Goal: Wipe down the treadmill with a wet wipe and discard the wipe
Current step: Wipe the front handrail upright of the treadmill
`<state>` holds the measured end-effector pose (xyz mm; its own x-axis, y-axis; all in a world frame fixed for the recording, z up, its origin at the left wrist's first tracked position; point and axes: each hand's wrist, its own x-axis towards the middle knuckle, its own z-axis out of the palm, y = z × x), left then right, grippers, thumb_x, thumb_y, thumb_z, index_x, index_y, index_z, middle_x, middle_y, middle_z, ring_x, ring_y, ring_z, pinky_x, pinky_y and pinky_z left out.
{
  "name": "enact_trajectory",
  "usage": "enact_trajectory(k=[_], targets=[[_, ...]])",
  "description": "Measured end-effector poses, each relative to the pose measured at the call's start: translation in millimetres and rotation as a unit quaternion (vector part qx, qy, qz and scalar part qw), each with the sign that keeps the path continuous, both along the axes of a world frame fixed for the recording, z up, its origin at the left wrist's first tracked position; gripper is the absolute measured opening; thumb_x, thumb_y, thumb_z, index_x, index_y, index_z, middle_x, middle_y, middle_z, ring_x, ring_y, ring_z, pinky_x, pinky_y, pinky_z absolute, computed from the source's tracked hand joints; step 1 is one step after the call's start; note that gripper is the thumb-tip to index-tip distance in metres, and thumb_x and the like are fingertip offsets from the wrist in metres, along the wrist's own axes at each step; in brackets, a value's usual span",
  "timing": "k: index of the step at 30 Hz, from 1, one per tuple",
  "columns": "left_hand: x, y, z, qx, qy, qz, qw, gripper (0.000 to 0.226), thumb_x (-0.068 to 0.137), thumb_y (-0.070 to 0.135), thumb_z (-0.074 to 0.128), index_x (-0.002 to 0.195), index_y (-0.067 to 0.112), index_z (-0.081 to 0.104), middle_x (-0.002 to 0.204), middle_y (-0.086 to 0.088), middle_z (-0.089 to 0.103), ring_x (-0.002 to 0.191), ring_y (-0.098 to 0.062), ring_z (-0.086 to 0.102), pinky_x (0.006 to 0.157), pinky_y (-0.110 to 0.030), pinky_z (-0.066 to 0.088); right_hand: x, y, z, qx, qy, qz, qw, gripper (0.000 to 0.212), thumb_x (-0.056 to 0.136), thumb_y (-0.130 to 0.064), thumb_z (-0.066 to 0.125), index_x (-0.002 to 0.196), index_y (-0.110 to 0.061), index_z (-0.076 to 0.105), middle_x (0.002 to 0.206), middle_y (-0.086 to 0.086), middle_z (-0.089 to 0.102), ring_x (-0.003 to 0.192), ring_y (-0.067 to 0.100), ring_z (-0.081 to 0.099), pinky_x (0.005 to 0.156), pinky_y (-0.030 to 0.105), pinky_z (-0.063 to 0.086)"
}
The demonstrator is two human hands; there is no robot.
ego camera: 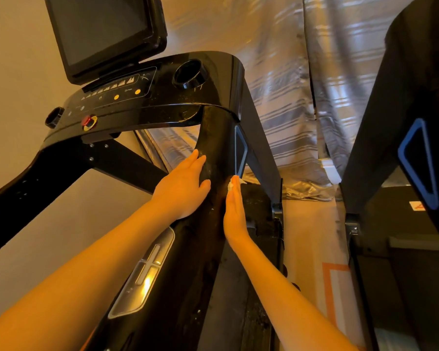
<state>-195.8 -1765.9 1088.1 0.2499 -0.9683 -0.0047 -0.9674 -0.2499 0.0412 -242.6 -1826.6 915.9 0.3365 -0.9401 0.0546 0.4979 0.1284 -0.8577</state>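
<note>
Silver plus-marked panel [143, 273] nearest, low on treadmill handrail [213, 153]. Left hand [181, 186] flat, fingers straight, resting on rail. Right hand [235, 211] flat, pressing wet wipe [231, 184] against rail's side.

My right hand [235, 214] was edge-on to me, so its palm and most of the wet wipe [232, 184] were hidden against the treadmill's right handrail [214, 153]; only a white scrap showed at my fingertips. My left hand [184, 188] covered the rail's inner face beneath it. The screen [99, 29] at upper left was cut off by the top edge. The console's printed symbols [112, 88] were too small to read. A second machine [416, 148], perhaps another treadmill, ran off the right edge.
</note>
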Motion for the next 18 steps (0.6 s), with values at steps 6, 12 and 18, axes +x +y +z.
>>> enact_trajectory(k=[6, 12, 18], targets=[[-1, 1, 1, 0.005, -0.005, 0.0, 1.0, 0.062, 0.103, 0.036, 0.042, 0.157, 0.023, 0.014, 0.165, 0.003, 0.002, 0.149, -0.021, 0.016, 0.117, -0.044, 0.028, -5, 40, -19, -0.07, 0.006, 0.013, 0.997, 0.05, 0.098, -0.045, 0.032, 0.143, -0.043, 0.008, 0.156, -0.019, 0.008, 0.147, 0.003, 0.009, 0.12, 0.028, 0.01], [-5, 23, 9, 0.055, -0.021, 0.001, 0.998, 0.067, 0.102, 0.042, 0.043, 0.157, 0.02, 0.012, 0.165, -0.003, -0.003, 0.15, -0.024, 0.011, 0.119, -0.044, 0.024, -3, 8, -3, 0.021, 0.057, 0.014, 0.998, 0.061, 0.105, -0.044, 0.032, 0.157, -0.018, 0.013, 0.164, 0.001, 0.017, 0.15, 0.02, 0.016, 0.123, 0.043, 0.014], [-6, 58, -3, 0.019, 0.014, -0.01, 1.0, 0.068, 0.101, 0.039, 0.046, 0.157, 0.024, 0.01, 0.165, 0.002, -0.003, 0.151, -0.02, 0.009, 0.121, -0.04, 0.021, -18, 71, -18, -0.054, 0.043, 0.028, 0.997, 0.065, 0.1, -0.05, 0.03, 0.156, -0.03, 0.004, 0.156, -0.021, 0.006, 0.145, 0.0, 0.007, 0.121, 0.029, 0.01]])
